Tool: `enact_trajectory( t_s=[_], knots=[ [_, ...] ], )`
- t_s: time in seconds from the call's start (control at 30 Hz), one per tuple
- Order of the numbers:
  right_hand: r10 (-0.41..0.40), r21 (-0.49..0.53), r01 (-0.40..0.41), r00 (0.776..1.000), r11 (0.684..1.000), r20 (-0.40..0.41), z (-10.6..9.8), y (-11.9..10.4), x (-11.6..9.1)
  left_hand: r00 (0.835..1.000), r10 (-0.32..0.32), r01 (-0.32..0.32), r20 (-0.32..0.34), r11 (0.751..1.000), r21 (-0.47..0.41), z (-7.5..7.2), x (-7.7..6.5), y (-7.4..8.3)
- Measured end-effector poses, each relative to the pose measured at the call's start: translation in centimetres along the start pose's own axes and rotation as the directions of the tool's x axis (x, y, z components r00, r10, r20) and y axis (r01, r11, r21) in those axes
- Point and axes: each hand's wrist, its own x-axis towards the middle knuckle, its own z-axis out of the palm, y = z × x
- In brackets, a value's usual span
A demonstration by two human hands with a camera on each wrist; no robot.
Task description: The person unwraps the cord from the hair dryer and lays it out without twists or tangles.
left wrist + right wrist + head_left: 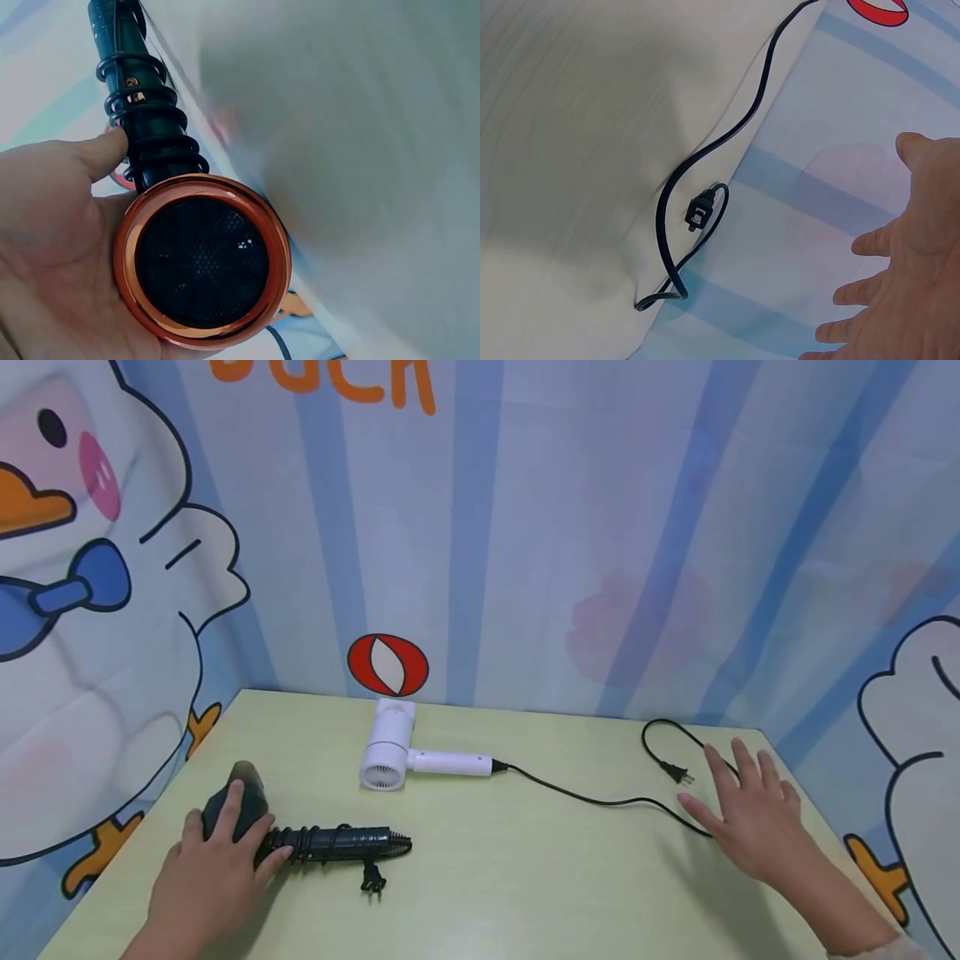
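Note:
A black hair dryer (pixel 330 843) lies at the left front of the table, its cord wound around the handle and its plug hanging loose beside it. My left hand (pixel 206 877) holds its head, fingers over the top and thumb beside the handle. The left wrist view shows the copper-rimmed round grille (pixel 204 262) next to the palm. Farther back lies a white hair dryer (pixel 390 743), its handle pointing right. Its black cord (pixel 592 799) runs toward my right hand (pixel 757 822), which hovers with spread fingers over the table's right side, holding nothing.
The cord's black plug (pixel 675 772) lies near the back right of the pale table (pixel 525 893). A striped cloth backdrop (pixel 540 527) with duck drawings stands directly behind the table and along its sides.

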Motion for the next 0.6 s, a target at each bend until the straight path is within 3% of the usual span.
enact_trajectory(
  t_s=[0.2,0.47,0.6],
  knots=[
    [0.006,0.005,-0.006,1.0,1.0,0.016,0.2,-0.6,-0.1,0.999,0.043,-0.043,-0.003,0.999,-0.005,-0.3,-0.8,2.5],
    [0.009,-0.01,-0.009,1.0,1.0,0.025,0.7,-0.8,-0.4,0.987,0.076,-0.069,0.138,0.996,-0.056,-1.3,-1.1,5.6],
    [0.008,-0.008,-0.008,0.999,1.0,0.032,0.7,-0.9,-0.5,0.98,0.093,-0.087,0.178,0.995,-0.041,-1.6,-1.0,7.5]
  ],
)
